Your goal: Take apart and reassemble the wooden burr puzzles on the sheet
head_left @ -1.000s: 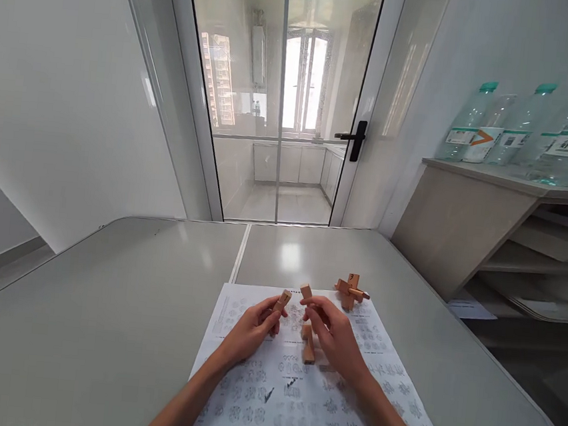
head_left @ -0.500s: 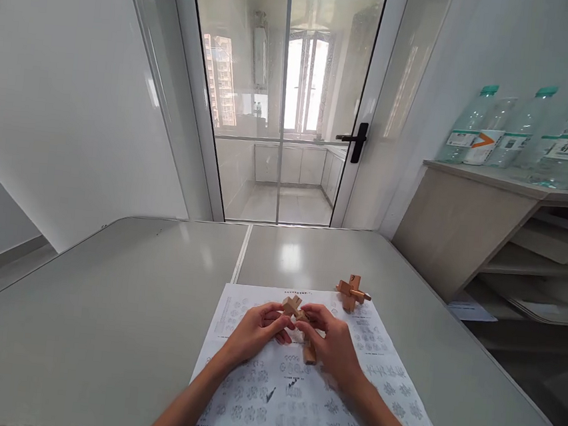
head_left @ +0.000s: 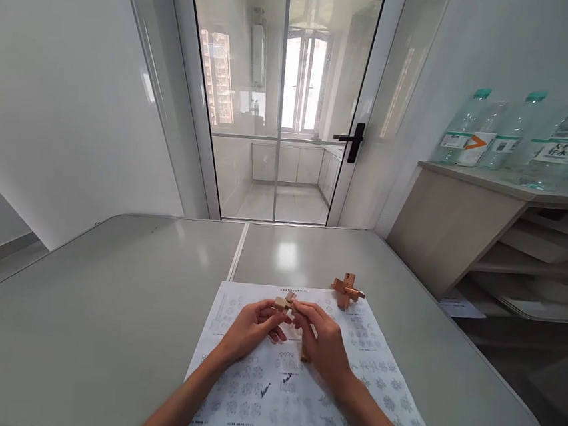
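Above the top part of a printed paper sheet (head_left: 246, 397), both hands hold small notched wooden puzzle pieces (head_left: 282, 303) joined crosswise. My left hand (head_left: 251, 327) pinches them from the left, thumb and fingers closed. From the right, my right hand (head_left: 321, 337) grips them with its fingertips, which cover part of the wood. Another wooden piece (head_left: 304, 354) shows below my right hand, mostly hidden by it. At the sheet's upper right corner sits an interlocked wooden puzzle cross (head_left: 347, 291), apart from both hands.
The sheet lies on a pale grey table (head_left: 126, 332) with a seam running to its far edge. At the right stands a wooden shelf (head_left: 459, 216) with several water bottles (head_left: 505, 137) on top. A glass door (head_left: 307, 101) rises beyond the table.
My right hand's fingers have shifted over the joined pieces, and the pieces have turned slightly. More of the loose piece below is covered. The whole view has shifted a little.
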Motion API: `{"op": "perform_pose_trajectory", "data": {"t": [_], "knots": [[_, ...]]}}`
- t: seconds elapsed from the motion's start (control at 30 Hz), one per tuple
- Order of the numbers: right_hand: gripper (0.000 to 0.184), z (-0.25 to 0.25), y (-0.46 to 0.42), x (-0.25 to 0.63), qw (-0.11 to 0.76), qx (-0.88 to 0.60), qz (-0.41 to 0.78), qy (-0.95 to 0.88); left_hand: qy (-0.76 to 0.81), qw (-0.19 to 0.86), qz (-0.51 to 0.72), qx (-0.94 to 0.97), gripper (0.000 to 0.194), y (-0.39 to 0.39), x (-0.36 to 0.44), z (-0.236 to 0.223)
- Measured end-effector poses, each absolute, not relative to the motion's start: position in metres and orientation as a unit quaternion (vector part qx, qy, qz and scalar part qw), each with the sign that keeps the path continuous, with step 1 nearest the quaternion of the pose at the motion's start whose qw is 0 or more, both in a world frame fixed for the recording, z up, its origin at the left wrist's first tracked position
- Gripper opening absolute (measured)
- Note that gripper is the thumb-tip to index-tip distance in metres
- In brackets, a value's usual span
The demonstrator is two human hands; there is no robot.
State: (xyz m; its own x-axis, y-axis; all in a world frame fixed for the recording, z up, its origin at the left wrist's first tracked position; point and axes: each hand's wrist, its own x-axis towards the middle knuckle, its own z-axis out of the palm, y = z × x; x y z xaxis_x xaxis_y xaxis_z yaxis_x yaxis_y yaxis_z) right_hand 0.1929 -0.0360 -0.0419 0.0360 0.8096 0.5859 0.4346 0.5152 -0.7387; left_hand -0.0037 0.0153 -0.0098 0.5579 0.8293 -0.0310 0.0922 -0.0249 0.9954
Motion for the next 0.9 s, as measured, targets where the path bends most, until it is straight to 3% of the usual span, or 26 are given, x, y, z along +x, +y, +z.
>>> {"op": "perform_pose_trajectory", "data": {"t": [0.9], "knots": [[0.020,-0.0355,-0.0398,0.2015,0.581,-0.462,0.189,-0.643,0.362,0.593,0.296,0.655,0.054,0.0160,0.0041,-0.0131]]}}
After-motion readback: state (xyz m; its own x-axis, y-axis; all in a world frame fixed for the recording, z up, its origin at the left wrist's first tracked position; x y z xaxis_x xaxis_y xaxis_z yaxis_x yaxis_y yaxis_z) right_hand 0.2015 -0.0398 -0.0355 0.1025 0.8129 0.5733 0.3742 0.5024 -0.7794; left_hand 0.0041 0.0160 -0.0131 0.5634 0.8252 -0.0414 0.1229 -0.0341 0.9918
